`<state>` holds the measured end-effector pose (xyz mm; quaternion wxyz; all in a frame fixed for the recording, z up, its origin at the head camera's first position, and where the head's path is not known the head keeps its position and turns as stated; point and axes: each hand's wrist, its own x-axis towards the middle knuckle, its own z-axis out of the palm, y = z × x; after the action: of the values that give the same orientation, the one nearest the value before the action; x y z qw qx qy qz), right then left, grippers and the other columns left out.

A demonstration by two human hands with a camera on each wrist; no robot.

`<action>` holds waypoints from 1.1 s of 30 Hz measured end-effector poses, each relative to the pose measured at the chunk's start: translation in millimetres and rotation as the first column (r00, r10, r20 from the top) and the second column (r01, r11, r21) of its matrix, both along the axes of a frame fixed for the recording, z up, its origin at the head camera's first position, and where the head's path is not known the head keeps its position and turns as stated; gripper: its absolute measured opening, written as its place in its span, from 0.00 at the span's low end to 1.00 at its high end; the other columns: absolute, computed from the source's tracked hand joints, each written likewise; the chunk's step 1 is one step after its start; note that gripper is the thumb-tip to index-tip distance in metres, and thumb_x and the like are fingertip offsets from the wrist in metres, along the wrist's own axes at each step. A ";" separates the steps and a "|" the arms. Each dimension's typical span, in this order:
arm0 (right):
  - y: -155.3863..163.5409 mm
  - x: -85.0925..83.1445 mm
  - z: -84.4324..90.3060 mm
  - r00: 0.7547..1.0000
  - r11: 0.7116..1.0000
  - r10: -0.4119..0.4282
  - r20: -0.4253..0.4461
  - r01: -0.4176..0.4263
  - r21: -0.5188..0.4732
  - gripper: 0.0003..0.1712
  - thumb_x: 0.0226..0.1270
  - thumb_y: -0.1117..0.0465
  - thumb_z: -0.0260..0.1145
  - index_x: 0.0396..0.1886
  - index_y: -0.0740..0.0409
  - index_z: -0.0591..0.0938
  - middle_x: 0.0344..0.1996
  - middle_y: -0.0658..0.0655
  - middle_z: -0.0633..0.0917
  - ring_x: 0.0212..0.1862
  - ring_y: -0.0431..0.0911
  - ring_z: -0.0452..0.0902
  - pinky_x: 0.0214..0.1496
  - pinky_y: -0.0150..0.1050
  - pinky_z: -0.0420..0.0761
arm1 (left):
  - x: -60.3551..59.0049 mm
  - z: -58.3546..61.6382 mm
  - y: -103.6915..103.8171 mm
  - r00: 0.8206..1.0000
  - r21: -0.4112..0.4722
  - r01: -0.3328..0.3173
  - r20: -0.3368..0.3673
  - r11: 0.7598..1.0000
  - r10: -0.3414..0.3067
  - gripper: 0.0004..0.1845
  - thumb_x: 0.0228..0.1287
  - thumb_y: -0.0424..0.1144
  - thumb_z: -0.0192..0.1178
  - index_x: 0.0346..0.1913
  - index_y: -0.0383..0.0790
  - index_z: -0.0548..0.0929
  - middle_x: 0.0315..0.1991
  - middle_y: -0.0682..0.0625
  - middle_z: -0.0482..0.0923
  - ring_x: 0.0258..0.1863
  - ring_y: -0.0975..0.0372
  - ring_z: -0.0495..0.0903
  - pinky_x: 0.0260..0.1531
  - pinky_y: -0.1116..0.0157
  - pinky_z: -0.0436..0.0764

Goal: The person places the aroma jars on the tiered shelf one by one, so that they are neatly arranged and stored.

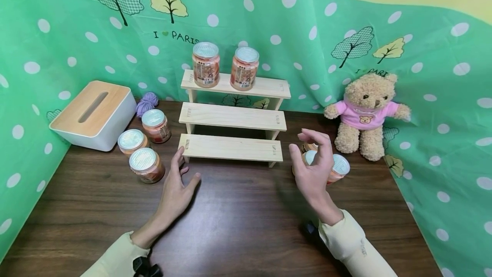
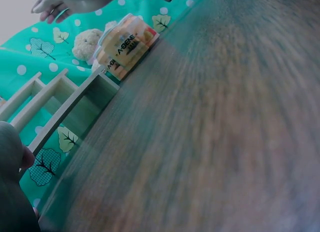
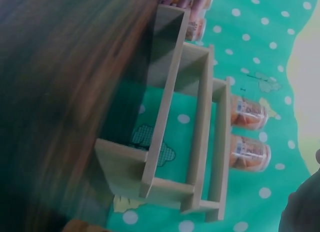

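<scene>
A three-step wooden shelf (image 1: 234, 116) stands at the middle back of the table. Two clear jars (image 1: 206, 69) with ribbed lids and orange-red contents are side by side on its top step. My left hand (image 1: 177, 193) has its fingertips right at the left end of the bottom step, thumb spread, nothing gripped. Over several similar jars (image 1: 339, 165) right of the shelf, my right hand (image 1: 317, 170) is raised with bent fingers and thumb apart, holding nothing. It partly hides those jars. Three more jars (image 1: 147, 166) stand left of the shelf.
A white tissue box (image 1: 101, 129) with a wooden lid sits at the back left, beside a purple yarn ball (image 1: 147, 104). At the back right a teddy bear (image 1: 365, 112) in a pink shirt leans on the green dotted cloth (image 1: 292, 33). Below is the dark wooden table (image 1: 238, 225).
</scene>
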<state>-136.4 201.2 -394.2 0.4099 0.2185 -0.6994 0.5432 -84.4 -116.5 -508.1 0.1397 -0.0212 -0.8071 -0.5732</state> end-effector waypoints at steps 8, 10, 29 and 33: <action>17.0 10.3 -7.5 1.000 1.000 -0.026 -0.003 0.026 -0.002 0.29 0.73 0.60 0.77 0.55 0.84 0.80 0.46 0.64 0.86 0.55 0.45 0.82 0.62 0.36 0.78 | 1.4 4.9 -0.3 0.998 0.037 0.014 0.064 0.999 -0.017 0.46 0.73 0.24 0.67 0.88 0.38 0.57 0.87 0.38 0.59 0.79 0.41 0.70 0.74 0.44 0.78; 21.2 13.3 -8.9 0.999 0.999 -0.041 -0.001 0.041 -0.001 0.27 0.71 0.63 0.77 0.54 0.84 0.80 0.46 0.64 0.86 0.55 0.45 0.82 0.60 0.35 0.78 | 1.4 4.6 0.1 0.998 0.035 0.011 0.057 0.999 -0.013 0.47 0.72 0.24 0.67 0.88 0.38 0.57 0.87 0.38 0.59 0.79 0.41 0.70 0.74 0.44 0.78; 52.4 33.5 -16.7 0.986 0.986 -0.164 0.033 0.164 0.026 0.23 0.68 0.68 0.77 0.53 0.85 0.81 0.42 0.65 0.86 0.53 0.42 0.80 0.60 0.35 0.77 | -0.6 -9.2 -0.9 0.999 -0.001 -0.009 -0.041 1.000 0.009 0.48 0.69 0.29 0.69 0.88 0.42 0.59 0.85 0.37 0.64 0.73 0.39 0.76 0.68 0.58 0.84; 57.7 38.0 -15.7 0.978 0.980 -0.200 0.053 0.198 0.038 0.23 0.67 0.70 0.77 0.53 0.84 0.82 0.42 0.64 0.86 0.53 0.40 0.80 0.60 0.34 0.76 | -2.4 -13.3 -2.2 1.000 -0.006 -0.014 -0.024 1.000 0.013 0.48 0.70 0.29 0.69 0.89 0.45 0.58 0.86 0.40 0.63 0.74 0.42 0.76 0.70 0.63 0.83</action>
<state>-98.5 258.9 -409.8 0.4384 0.1386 -0.7379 0.4941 -86.8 -118.7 -521.4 0.1530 -0.0229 -0.8073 -0.5695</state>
